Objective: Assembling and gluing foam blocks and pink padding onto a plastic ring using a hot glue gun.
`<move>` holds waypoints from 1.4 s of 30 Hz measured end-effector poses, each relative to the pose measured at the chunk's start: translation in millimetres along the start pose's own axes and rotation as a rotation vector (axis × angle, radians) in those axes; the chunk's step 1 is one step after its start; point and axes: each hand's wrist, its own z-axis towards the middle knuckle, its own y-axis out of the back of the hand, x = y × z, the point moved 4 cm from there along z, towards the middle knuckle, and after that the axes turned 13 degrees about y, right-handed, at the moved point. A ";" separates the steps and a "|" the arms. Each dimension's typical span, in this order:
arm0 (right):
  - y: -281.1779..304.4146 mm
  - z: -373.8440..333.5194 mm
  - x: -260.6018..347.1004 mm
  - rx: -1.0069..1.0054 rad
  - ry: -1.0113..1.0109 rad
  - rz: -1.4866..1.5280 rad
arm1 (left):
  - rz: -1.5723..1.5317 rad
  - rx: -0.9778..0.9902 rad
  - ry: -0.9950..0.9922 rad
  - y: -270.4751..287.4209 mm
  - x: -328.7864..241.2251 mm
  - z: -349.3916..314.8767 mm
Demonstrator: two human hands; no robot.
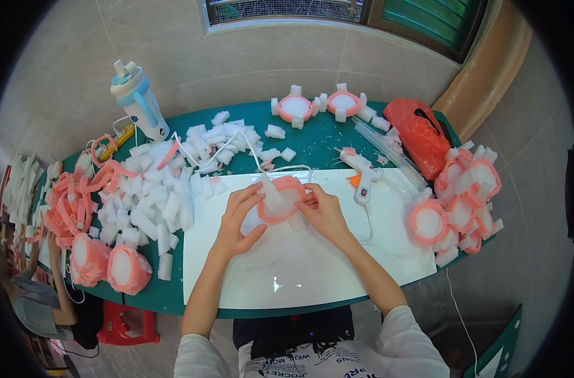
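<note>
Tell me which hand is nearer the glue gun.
Right. The right hand is just left of the glue gun; the left hand is farther left, across the pink ring.

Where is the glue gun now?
In the head view, the glue gun lies across the far edge of the white board, right of centre, beyond the right hand and left of the clear sticks.

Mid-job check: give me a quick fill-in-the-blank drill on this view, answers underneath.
The round piece between the left hand and right hand has a rim coloured ____.
Of those hands, the glue gun lies nearer the ____ one.
The white board lies on a table coloured ____.

Missing words: pink; right; green.
</note>
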 end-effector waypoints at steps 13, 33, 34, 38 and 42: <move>4.9 8.5 29.2 0.064 0.433 -0.100 | 0.015 0.003 -0.043 -10.1 2.5 -0.7; -1.1 0.5 15.4 0.053 0.191 -0.005 | 0.044 0.216 0.453 -13.8 20.5 -0.2; -0.1 1.0 15.1 0.065 0.145 0.005 | 0.037 0.190 0.433 -14.6 19.8 0.2; 1.4 1.2 14.3 0.059 0.107 0.012 | 0.037 0.188 0.440 -16.6 17.7 4.1; 0.4 0.4 10.8 0.067 0.119 -0.031 | 0.061 0.234 0.448 -17.8 19.0 5.8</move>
